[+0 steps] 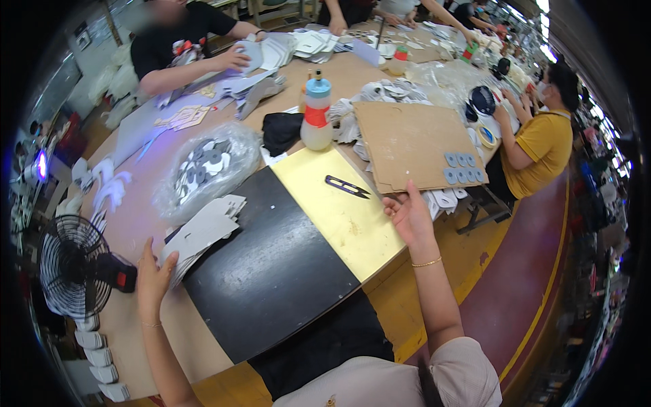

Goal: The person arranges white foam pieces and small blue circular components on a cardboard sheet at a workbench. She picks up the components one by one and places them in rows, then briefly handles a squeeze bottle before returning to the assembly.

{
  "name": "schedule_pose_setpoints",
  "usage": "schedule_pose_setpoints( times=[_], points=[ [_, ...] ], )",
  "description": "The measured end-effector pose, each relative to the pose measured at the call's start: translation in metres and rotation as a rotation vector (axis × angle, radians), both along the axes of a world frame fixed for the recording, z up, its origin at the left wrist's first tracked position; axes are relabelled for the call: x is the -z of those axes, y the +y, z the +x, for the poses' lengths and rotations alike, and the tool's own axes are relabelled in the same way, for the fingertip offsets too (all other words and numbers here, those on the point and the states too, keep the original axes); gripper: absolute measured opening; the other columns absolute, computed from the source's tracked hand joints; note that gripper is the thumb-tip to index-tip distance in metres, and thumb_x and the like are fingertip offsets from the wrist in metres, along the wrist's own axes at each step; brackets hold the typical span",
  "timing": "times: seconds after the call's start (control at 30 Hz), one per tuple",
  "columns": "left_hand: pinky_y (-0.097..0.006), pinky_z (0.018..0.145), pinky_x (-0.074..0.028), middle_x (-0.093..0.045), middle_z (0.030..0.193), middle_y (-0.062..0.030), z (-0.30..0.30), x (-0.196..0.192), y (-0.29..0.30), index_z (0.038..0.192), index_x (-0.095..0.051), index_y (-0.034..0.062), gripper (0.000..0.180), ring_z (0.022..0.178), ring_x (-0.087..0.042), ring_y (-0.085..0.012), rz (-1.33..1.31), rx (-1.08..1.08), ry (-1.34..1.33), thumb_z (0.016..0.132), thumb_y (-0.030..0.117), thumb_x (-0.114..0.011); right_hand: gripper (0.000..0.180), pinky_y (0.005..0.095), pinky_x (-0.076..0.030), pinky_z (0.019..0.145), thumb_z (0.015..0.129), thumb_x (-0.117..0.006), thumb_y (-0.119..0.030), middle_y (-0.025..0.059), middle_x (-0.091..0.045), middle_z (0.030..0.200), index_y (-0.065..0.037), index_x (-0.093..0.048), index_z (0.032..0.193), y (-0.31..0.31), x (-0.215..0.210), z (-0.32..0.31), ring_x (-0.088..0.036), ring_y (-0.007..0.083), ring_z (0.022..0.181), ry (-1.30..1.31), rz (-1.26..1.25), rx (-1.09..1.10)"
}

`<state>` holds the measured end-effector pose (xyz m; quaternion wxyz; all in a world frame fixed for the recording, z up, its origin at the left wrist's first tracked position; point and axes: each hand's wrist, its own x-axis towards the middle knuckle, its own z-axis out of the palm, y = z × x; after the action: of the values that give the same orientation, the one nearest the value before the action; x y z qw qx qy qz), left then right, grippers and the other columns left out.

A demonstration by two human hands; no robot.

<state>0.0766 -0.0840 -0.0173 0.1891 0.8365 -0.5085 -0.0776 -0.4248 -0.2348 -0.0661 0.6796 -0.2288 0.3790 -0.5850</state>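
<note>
My left hand (154, 275) is beside a fanned stack of white cut pieces (203, 230), thumb and fingers apart. Its fingertips are close to the stack's left end; I cannot tell whether they touch. My right hand (412, 220) is at the near edge of a brown cardboard sheet (407, 142), palm up with fingers stretched, apparently holding nothing. Several small grey pieces with holes (461, 161) lie in rows at the sheet's right corner. Between my hands are a black mat (264, 264) and a yellow sheet (339, 224) bearing dark thread snips (347, 186).
A black fan (74, 264) stands at the left. Beyond the mat are a clear bag of grey and white pieces (207, 163), a bottle with a blue cap (317, 115) and a black cloth (281, 132). Co-workers sit across the table and at the right, one in a yellow shirt (546, 149).
</note>
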Motion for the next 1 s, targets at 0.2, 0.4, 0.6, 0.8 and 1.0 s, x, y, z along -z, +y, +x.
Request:
schedule_pose_setpoints(
  times=[0.2,0.4,0.6,0.8,1.0],
  points=[
    [-0.044,0.103,-0.038,-0.038,0.139,-0.0236,-0.066,-0.034,0.025,0.143,-0.036,0.0034,0.077,0.129,-0.040,-0.0382,-0.251,0.156,-0.138,0.081,0.028,-0.075,0.021,0.0313,-0.048,0.064,0.098,-0.055,-0.021,0.0071,-0.062,0.097,-0.007,-0.052,0.113,-0.005,0.013,-0.003,-0.060,0.0187,0.078,-0.053,-0.039,0.069],
    [-0.043,0.100,-0.041,-0.047,0.134,-0.0203,-0.121,-0.103,0.064,0.142,-0.040,0.0071,0.072,0.122,-0.050,-0.0310,-0.462,0.341,0.894,0.082,0.030,-0.073,0.028,0.0304,-0.048,0.068,0.100,-0.053,-0.019,0.0068,-0.060,0.113,-0.003,-0.050,0.123,0.072,-0.012,0.008,-0.057,0.0152,0.090,0.048,-0.077,0.031],
    [-0.045,0.069,-0.055,-0.056,0.112,-0.0196,-0.147,-0.155,0.110,0.135,-0.040,0.0017,0.055,0.086,-0.063,-0.0318,-1.247,0.656,1.067,0.094,0.035,-0.057,0.029,0.0296,-0.055,0.068,0.100,-0.051,-0.020,0.0097,-0.066,0.103,-0.003,-0.048,0.123,0.166,-0.035,0.054,-0.065,0.0160,0.072,0.115,-0.002,-0.234],
    [-0.036,0.069,-0.049,-0.047,0.119,-0.0130,-0.165,-0.182,0.144,0.130,-0.042,-0.0003,0.046,0.087,-0.059,-0.0224,-1.456,0.652,1.317,0.092,0.018,-0.060,0.031,0.0309,-0.056,0.067,0.102,-0.047,-0.022,0.0137,-0.066,0.103,0.000,-0.046,0.125,0.189,-0.022,0.085,-0.068,0.0187,0.075,0.034,0.136,-0.440],
    [-0.035,0.067,-0.049,-0.050,0.115,-0.0142,-0.171,-0.185,0.151,0.126,-0.044,-0.0006,0.042,0.083,-0.059,-0.0223,-1.441,0.746,1.389,0.093,0.020,-0.059,0.031,0.0263,-0.054,0.061,0.101,-0.051,-0.027,0.0116,-0.068,0.078,0.002,-0.060,0.101,0.184,-0.010,0.076,-0.067,0.0182,0.064,0.254,0.181,-0.689]
  ],
)
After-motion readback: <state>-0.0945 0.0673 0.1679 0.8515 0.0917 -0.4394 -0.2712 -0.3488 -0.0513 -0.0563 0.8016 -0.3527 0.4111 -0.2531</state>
